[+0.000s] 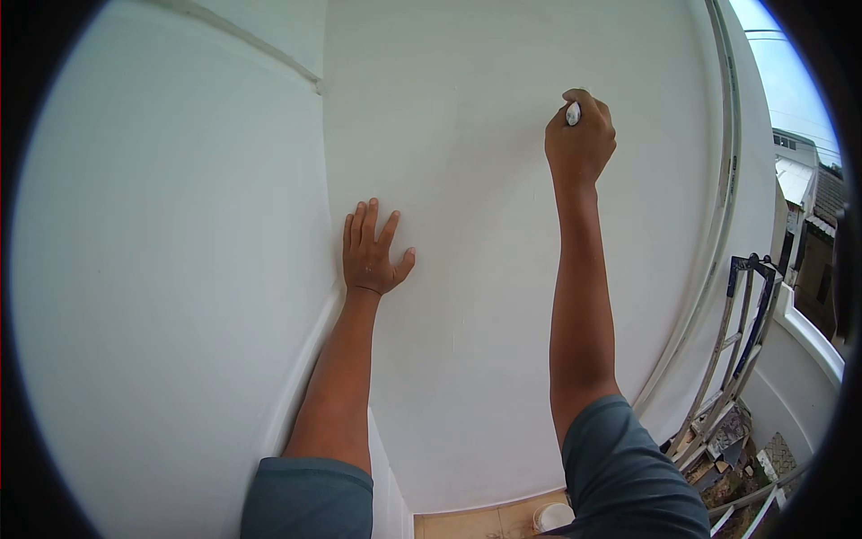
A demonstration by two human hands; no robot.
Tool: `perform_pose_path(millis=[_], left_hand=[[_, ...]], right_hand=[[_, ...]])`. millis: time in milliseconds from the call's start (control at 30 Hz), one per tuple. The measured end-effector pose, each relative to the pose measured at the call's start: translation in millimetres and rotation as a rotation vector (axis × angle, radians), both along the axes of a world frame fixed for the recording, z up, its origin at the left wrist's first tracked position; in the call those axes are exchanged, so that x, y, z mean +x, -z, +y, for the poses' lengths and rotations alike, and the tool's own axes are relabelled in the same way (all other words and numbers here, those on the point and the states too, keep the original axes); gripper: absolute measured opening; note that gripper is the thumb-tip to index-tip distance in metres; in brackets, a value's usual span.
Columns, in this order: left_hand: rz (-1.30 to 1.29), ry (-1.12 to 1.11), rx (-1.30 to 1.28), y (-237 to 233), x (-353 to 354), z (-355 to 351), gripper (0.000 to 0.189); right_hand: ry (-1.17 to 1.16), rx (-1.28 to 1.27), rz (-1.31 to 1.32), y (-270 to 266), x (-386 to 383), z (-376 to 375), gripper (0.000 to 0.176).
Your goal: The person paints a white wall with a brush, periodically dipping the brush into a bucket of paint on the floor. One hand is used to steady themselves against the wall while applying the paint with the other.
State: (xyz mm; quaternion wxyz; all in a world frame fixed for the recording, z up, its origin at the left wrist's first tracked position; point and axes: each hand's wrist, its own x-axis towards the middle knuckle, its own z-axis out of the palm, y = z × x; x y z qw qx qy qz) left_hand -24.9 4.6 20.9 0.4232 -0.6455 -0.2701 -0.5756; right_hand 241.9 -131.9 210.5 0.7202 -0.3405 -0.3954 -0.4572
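My left hand (pixel 370 256) lies flat against a smooth white wall (pixel 467 305), fingers spread and pointing up, close to the inner corner. Higher up and to the right, my right hand (pixel 584 144) is closed around a tool with a pale, rounded handle end (pixel 573 114) that faces me. The rest of that tool is hidden behind the fist, so I cannot tell its kind. Faint shadows of the right hand and forearm fall on the wall surface beside them.
Another white wall (pixel 171 260) closes in on the left. A metal ladder (pixel 732 346) leans at the right, past a vertical edge strip (pixel 729 162). Debris (pixel 736 472) lies below it, beside a low white parapet (pixel 790 386). A white bucket (pixel 553 516) stands on the tiled floor (pixel 458 526).
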Motion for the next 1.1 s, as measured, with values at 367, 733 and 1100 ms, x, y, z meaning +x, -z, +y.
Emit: perform_pose_path(millis=[367, 733, 1100], left_hand=[[-0.016, -0.001, -0.012, 0.6, 1.0, -2.6, 0.061], [-0.020, -0.015, 0.015, -2.2, 2.3, -2.5, 0.061], [-0.033, -0.041, 0.013, 0.7, 5.0, 0.7, 0.061]], right_hand=[[-0.729, -0.148, -0.285, 64.6, -36.8, 7.5, 0.008], [-0.416, -0.282, -0.457, 93.9, -66.4, 3.7, 0.012], [-0.171, 0.119, 0.092, 126.6, 46.6, -2.6, 0.015]])
